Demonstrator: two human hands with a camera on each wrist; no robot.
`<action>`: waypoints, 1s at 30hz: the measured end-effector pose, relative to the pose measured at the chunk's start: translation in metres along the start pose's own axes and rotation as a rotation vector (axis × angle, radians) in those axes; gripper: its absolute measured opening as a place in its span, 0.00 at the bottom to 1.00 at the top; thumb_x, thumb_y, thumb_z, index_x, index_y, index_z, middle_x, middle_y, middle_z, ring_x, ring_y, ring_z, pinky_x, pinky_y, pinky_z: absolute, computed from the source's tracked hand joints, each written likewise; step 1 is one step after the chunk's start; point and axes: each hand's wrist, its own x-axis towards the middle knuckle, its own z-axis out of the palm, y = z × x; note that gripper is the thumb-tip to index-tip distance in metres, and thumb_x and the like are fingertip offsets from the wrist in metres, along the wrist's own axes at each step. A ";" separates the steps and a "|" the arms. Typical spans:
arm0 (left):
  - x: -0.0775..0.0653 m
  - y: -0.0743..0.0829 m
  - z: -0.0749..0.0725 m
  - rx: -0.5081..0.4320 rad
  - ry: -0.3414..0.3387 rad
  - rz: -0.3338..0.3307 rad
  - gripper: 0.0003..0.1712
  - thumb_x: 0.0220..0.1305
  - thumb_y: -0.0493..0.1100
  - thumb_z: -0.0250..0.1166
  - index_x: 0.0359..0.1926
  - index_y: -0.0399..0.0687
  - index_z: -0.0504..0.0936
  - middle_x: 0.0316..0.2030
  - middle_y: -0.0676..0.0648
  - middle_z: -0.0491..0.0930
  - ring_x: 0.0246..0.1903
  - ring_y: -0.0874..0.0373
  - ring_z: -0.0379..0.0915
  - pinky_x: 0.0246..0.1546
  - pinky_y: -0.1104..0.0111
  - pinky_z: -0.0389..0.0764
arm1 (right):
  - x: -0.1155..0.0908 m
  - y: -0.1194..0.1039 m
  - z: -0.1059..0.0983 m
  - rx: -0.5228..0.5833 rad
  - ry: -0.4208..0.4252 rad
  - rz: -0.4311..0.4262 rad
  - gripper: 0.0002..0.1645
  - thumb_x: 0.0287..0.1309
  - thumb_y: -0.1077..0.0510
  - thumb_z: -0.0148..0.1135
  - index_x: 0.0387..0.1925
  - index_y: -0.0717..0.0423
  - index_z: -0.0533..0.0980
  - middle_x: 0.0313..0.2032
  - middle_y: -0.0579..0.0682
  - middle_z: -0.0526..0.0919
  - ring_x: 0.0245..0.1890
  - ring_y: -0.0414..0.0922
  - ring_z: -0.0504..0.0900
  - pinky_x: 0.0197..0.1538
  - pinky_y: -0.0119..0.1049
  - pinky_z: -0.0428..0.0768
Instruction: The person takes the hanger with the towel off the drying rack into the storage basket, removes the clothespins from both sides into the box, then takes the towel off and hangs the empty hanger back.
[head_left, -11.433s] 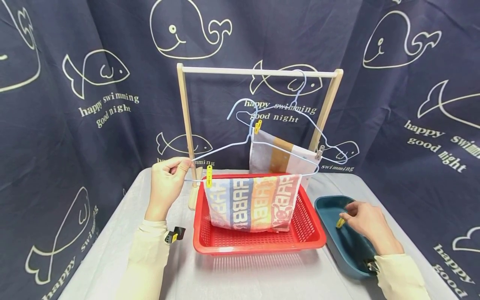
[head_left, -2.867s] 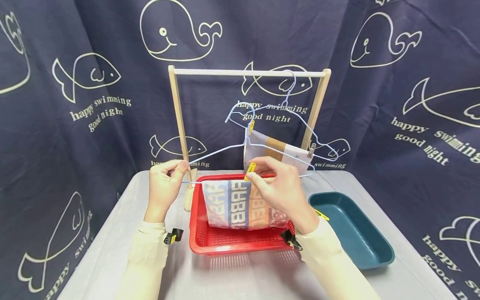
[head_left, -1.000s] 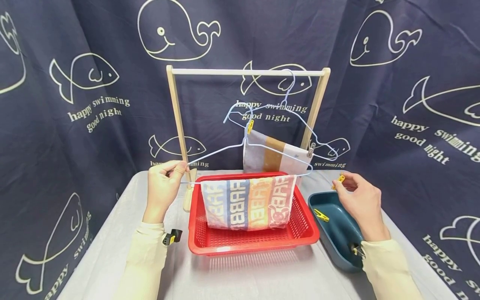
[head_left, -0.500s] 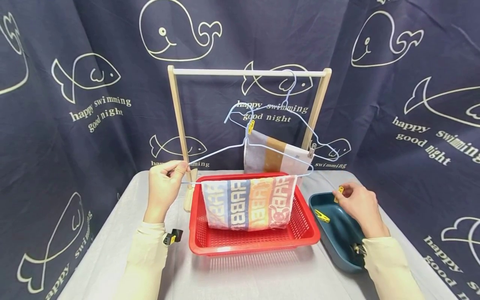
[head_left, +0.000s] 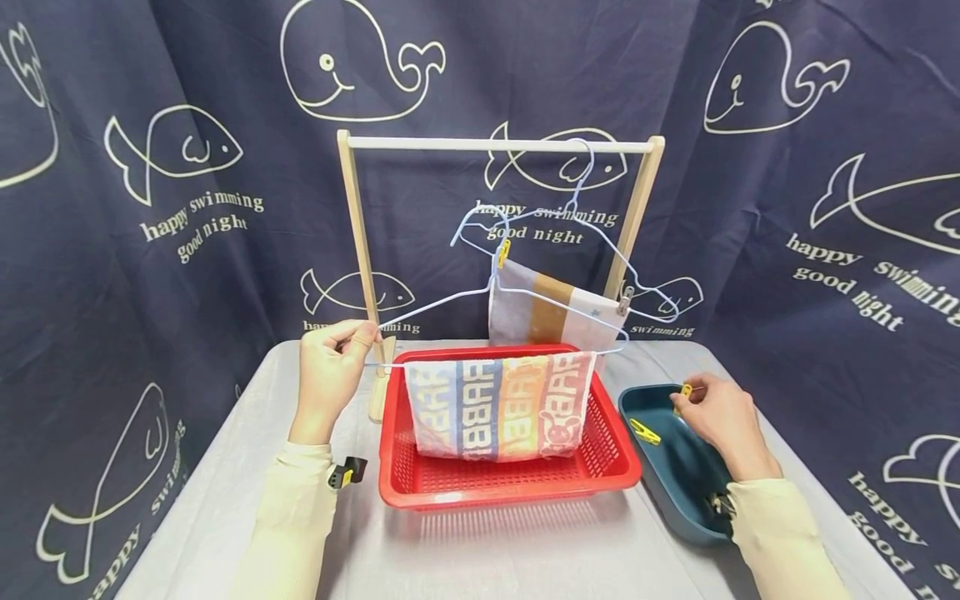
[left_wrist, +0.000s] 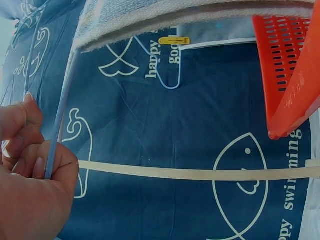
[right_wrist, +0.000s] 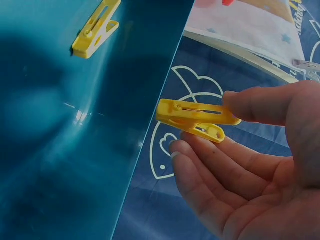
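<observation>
My left hand (head_left: 333, 375) grips the left end of a light blue hanger (head_left: 442, 297), held up over the red basket. Draped on the hanger's lower bar is a small striped towel (head_left: 491, 408) with letters and a rabbit; no clothespin sits on it. My right hand (head_left: 726, 421) pinches a yellow clothespin (right_wrist: 195, 116) between thumb and fingers, at the rim of the teal tray (head_left: 686, 467). A second yellow clothespin (head_left: 644, 432) lies in that tray. In the left wrist view the hanger wire (left_wrist: 61, 117) runs through the curled fingers.
Behind stands a wooden rack (head_left: 502, 145) with another hanger (head_left: 577, 196) on its rail. A grey, brown and white cloth (head_left: 553, 304) hangs there, held by a yellow clothespin (head_left: 505, 253) and a metal clip (head_left: 625, 300). The red basket (head_left: 510, 498) stands below the towel.
Both yellow clothespins are off the towel: the one at its left edge now lies in the tray. My right hand has carried the other back from the towel's middle to the tray and lowered it slightly.
</observation>
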 end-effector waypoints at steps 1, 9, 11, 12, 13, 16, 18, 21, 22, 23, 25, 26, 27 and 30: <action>0.000 -0.005 0.000 0.004 0.002 -0.001 0.11 0.67 0.28 0.65 0.26 0.32 0.86 0.13 0.53 0.62 0.16 0.70 0.53 0.16 0.73 0.51 | 0.000 0.000 0.001 0.000 -0.001 -0.003 0.21 0.61 0.50 0.69 0.46 0.65 0.82 0.36 0.61 0.87 0.36 0.59 0.83 0.38 0.52 0.77; 0.001 -0.024 -0.001 -0.011 -0.016 0.000 0.13 0.70 0.36 0.67 0.26 0.41 0.88 0.13 0.54 0.64 0.15 0.65 0.55 0.16 0.72 0.53 | -0.001 0.002 0.004 0.000 -0.017 0.004 0.23 0.63 0.50 0.67 0.48 0.66 0.81 0.37 0.63 0.87 0.39 0.60 0.83 0.45 0.58 0.78; 0.001 -0.023 -0.001 -0.021 -0.021 0.006 0.13 0.70 0.37 0.67 0.26 0.41 0.88 0.13 0.54 0.64 0.15 0.64 0.55 0.16 0.71 0.53 | -0.001 0.001 0.004 -0.001 -0.023 0.013 0.23 0.64 0.49 0.67 0.49 0.66 0.81 0.38 0.63 0.87 0.39 0.60 0.83 0.46 0.58 0.78; 0.001 -0.022 -0.001 -0.023 -0.022 0.008 0.14 0.71 0.38 0.67 0.26 0.41 0.88 0.13 0.54 0.64 0.15 0.64 0.55 0.16 0.71 0.53 | -0.001 0.001 0.004 -0.002 -0.025 0.018 0.24 0.64 0.49 0.66 0.49 0.66 0.81 0.38 0.64 0.87 0.39 0.60 0.83 0.46 0.59 0.78; 0.001 -0.022 -0.001 -0.025 -0.023 0.009 0.14 0.71 0.38 0.66 0.26 0.42 0.88 0.13 0.53 0.64 0.15 0.64 0.55 0.16 0.71 0.53 | -0.001 0.001 0.003 -0.002 -0.030 0.024 0.24 0.64 0.49 0.66 0.50 0.66 0.81 0.38 0.64 0.87 0.39 0.60 0.83 0.46 0.59 0.78; 0.001 -0.022 -0.001 -0.023 -0.023 0.008 0.14 0.71 0.38 0.66 0.26 0.42 0.88 0.13 0.53 0.64 0.15 0.64 0.55 0.16 0.71 0.53 | -0.002 0.000 0.002 0.001 -0.036 0.035 0.24 0.65 0.49 0.66 0.51 0.66 0.81 0.39 0.64 0.86 0.39 0.59 0.83 0.46 0.59 0.78; 0.001 -0.022 -0.001 -0.021 -0.023 0.005 0.14 0.71 0.37 0.66 0.26 0.43 0.88 0.13 0.54 0.64 0.15 0.64 0.55 0.16 0.71 0.53 | -0.003 -0.001 0.001 0.003 -0.028 0.029 0.24 0.65 0.49 0.65 0.51 0.66 0.81 0.39 0.64 0.87 0.39 0.60 0.83 0.46 0.59 0.78; 0.001 -0.022 0.000 -0.022 -0.020 0.000 0.13 0.70 0.37 0.67 0.26 0.43 0.88 0.13 0.54 0.64 0.15 0.65 0.55 0.16 0.71 0.53 | -0.004 -0.002 0.000 0.004 -0.008 0.012 0.23 0.65 0.49 0.65 0.50 0.65 0.82 0.39 0.64 0.88 0.40 0.61 0.84 0.47 0.60 0.75; 0.001 -0.021 0.000 -0.020 -0.018 -0.002 0.13 0.70 0.36 0.67 0.26 0.43 0.88 0.13 0.54 0.64 0.15 0.65 0.55 0.16 0.72 0.53 | -0.004 -0.002 -0.001 0.003 -0.002 0.007 0.23 0.65 0.49 0.65 0.49 0.65 0.82 0.39 0.63 0.88 0.41 0.61 0.84 0.48 0.60 0.75; 0.001 -0.021 0.000 -0.018 -0.014 -0.003 0.13 0.70 0.36 0.67 0.26 0.42 0.88 0.13 0.54 0.64 0.15 0.65 0.55 0.16 0.72 0.53 | -0.004 -0.003 -0.001 0.002 0.002 0.003 0.23 0.65 0.49 0.65 0.49 0.65 0.82 0.39 0.63 0.88 0.41 0.61 0.84 0.47 0.59 0.75; 0.001 -0.021 0.000 -0.014 -0.009 -0.004 0.12 0.69 0.36 0.68 0.26 0.42 0.88 0.13 0.54 0.63 0.15 0.65 0.55 0.16 0.72 0.53 | -0.005 -0.004 -0.002 0.003 0.006 0.001 0.23 0.65 0.49 0.65 0.49 0.64 0.82 0.40 0.63 0.88 0.42 0.62 0.83 0.47 0.60 0.75; 0.001 -0.021 0.000 -0.012 -0.006 -0.005 0.12 0.69 0.36 0.68 0.26 0.41 0.88 0.13 0.54 0.63 0.15 0.65 0.54 0.16 0.72 0.53 | -0.005 -0.005 -0.003 0.003 0.005 0.002 0.23 0.65 0.49 0.65 0.50 0.64 0.82 0.41 0.63 0.88 0.42 0.62 0.83 0.47 0.60 0.76; 0.001 -0.021 0.000 -0.009 -0.004 -0.005 0.12 0.69 0.35 0.68 0.26 0.41 0.88 0.13 0.54 0.63 0.15 0.65 0.54 0.16 0.72 0.52 | -0.005 -0.006 -0.004 0.005 0.004 0.003 0.23 0.65 0.49 0.65 0.50 0.64 0.82 0.42 0.64 0.88 0.43 0.62 0.83 0.47 0.60 0.77; 0.001 -0.021 -0.001 -0.007 -0.005 -0.001 0.12 0.69 0.36 0.68 0.26 0.42 0.89 0.13 0.54 0.64 0.15 0.65 0.55 0.16 0.72 0.53 | -0.006 -0.009 -0.006 0.012 0.001 0.005 0.23 0.66 0.49 0.65 0.50 0.65 0.82 0.43 0.65 0.87 0.44 0.63 0.83 0.47 0.60 0.77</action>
